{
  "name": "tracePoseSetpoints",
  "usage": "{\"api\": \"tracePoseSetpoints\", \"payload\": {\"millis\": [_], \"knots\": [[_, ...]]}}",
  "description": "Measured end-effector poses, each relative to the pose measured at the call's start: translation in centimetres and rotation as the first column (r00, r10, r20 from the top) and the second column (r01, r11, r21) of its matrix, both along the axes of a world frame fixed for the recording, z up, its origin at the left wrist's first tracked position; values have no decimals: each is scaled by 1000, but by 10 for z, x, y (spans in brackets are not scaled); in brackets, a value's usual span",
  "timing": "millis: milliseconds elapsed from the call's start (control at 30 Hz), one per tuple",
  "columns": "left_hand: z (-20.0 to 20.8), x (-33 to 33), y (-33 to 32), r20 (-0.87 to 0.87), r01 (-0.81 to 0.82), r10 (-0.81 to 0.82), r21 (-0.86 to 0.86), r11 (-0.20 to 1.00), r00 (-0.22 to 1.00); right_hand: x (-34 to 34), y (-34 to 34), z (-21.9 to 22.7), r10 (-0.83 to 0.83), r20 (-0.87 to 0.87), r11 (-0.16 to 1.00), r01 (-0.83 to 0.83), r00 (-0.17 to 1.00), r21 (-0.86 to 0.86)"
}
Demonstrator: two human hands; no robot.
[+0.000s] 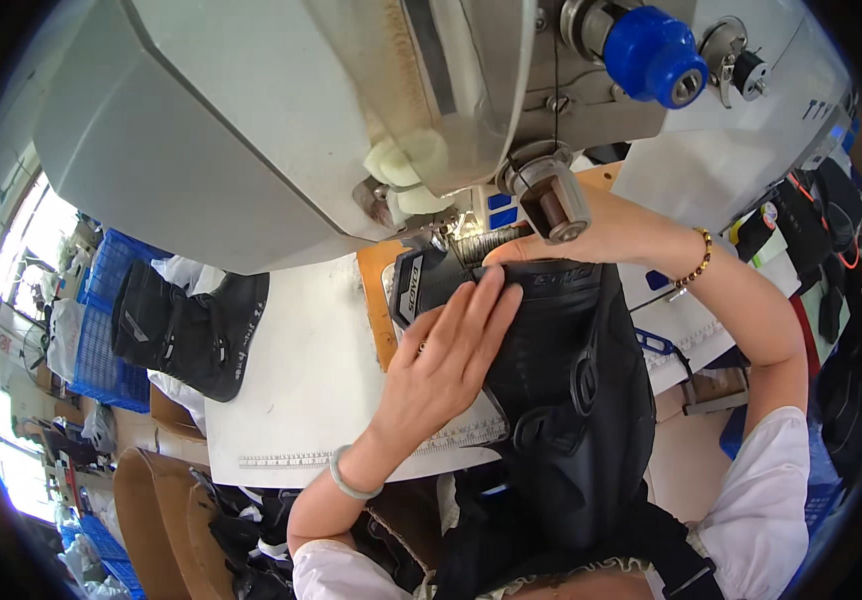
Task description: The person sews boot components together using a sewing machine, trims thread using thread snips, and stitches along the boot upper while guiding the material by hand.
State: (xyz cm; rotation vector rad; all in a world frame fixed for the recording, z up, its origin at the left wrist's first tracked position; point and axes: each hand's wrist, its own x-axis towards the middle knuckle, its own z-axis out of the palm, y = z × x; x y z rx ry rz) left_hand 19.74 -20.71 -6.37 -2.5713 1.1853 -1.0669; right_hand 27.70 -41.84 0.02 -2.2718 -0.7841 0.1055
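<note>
A black sewn piece, which looks like a boot upper with loops and pale lettering, runs from the sewing machine down toward my lap. My left hand lies on its upper left part, fingers stretched out and flat, wearing a ring and a pale bangle. My right hand, with a beaded bracelet, grips the piece's upper edge. Its thumb is on top near the left fingertips; the other fingers are partly hidden behind a small brown thread spool. Just above both hands is the lit needle area.
The grey machine head fills the upper view, with a blue knob on it. A similar black piece lies on the white table at left, near a ruler strip. Blue crates and cardboard stand beyond.
</note>
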Motion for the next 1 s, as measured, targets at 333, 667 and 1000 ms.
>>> {"api": "tracePoseSetpoints", "payload": {"millis": [333, 667, 1000], "knots": [[27, 17, 1, -323, 98, -218, -349, 932, 921, -7, 7, 8, -37, -235, 975, 87, 971, 206], [-6, 20, 0, 15, 66, -64, -261, 963, 998, -3, 5, -3, -67, -51, 988, 73, 996, 135], [-31, 17, -14, 139, -2, 84, -507, 862, 987, -1, 6, -16, -63, -59, 963, 76, 996, 259]]}}
